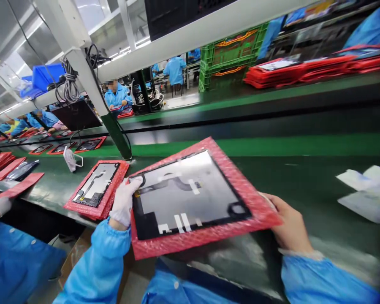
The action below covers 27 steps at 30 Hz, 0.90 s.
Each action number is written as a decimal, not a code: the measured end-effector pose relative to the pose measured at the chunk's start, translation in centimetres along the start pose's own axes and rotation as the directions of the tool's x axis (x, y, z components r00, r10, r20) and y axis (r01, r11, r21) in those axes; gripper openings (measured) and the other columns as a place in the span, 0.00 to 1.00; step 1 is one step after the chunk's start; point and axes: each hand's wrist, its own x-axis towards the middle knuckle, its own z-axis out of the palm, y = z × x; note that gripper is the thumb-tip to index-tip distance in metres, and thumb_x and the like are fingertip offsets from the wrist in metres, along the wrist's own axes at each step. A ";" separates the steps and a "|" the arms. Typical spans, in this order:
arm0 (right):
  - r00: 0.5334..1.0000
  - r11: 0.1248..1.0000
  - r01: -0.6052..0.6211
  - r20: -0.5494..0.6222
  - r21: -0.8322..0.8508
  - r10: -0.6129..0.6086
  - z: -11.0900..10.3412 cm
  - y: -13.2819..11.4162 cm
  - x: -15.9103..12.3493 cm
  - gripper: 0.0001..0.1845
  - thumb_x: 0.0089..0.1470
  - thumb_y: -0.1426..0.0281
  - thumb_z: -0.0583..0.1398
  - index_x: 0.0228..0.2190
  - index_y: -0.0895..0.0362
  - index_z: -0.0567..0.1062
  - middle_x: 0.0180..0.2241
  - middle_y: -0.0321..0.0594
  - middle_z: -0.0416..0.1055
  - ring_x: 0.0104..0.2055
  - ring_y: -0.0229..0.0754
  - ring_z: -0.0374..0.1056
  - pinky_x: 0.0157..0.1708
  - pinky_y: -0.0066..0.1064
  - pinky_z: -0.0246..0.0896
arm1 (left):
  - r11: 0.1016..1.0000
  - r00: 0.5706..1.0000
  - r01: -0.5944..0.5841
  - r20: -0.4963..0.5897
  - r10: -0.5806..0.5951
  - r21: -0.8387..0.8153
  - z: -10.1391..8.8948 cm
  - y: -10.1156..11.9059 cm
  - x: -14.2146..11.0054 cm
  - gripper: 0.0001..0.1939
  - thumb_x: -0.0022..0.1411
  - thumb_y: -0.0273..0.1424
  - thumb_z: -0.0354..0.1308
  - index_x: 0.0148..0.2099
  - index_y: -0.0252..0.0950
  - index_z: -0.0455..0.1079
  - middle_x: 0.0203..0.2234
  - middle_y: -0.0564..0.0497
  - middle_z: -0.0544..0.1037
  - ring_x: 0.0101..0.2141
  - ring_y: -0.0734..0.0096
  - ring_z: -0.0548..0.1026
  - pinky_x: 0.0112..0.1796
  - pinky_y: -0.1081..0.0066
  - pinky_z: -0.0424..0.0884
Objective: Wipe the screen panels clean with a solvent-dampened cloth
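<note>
My left hand (124, 202), in a white glove, grips the left edge of a red bubble-wrap bag (221, 162), its thumb on the tablet screen panel (183, 198) lying on top. The panel is flat, grey with a black border, white tape strips and a dark ribbon cable. My right hand (289, 221) holds the bag's right end from below; most of its fingers are hidden behind the bag. Bag and panel are held tilted above the green bench. Just left of my left hand, a similar panel (96, 183) rests on a stack of red bubble bags (120, 173).
White paper pieces (367, 192) lie at the right on the bench (310, 177). A post (114, 131) and a small white stand (71, 159) are at the left. A co-worker's gloved hand (0, 206) is at far left. Red bags (278, 76) and a green crate (231, 55) stand behind.
</note>
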 end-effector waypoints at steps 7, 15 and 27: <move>0.994 0.980 -0.110 0.039 0.165 0.105 0.5 -2.1 -0.9 0.24 0.48 0.52 0.57 0.38 0.58 0.75 0.28 0.43 0.72 0.27 0.43 0.66 0.28 0.32 0.61 | 0.951 0.972 0.028 -0.230 0.046 0.307 -1.9 -6.5 0.2 0.34 0.49 0.42 0.64 0.57 0.37 0.64 0.53 0.40 0.69 0.47 0.57 0.72 0.53 0.56 0.61; 0.816 0.896 0.440 0.390 0.057 -0.426 7.0 -6.5 -1.4 0.16 0.57 0.59 0.51 0.34 0.54 0.75 0.35 0.42 0.74 0.37 0.44 0.70 0.39 0.33 0.64 | 0.826 0.946 0.196 0.121 -0.302 0.528 -4.6 -7.5 -0.4 0.21 0.54 0.51 0.55 0.27 0.39 0.72 0.11 0.53 0.70 0.13 0.69 0.67 0.18 0.71 0.61; 0.768 0.788 0.596 0.398 -0.158 -0.501 9.2 -6.7 -3.8 0.16 0.60 0.67 0.48 0.35 0.54 0.74 0.36 0.42 0.73 0.39 0.44 0.69 0.38 0.33 0.63 | 0.984 0.975 0.155 0.150 -0.167 0.088 0.5 -4.6 -3.3 0.24 0.54 0.44 0.59 0.50 0.37 0.70 0.43 0.44 0.78 0.43 0.56 0.77 0.42 0.62 0.73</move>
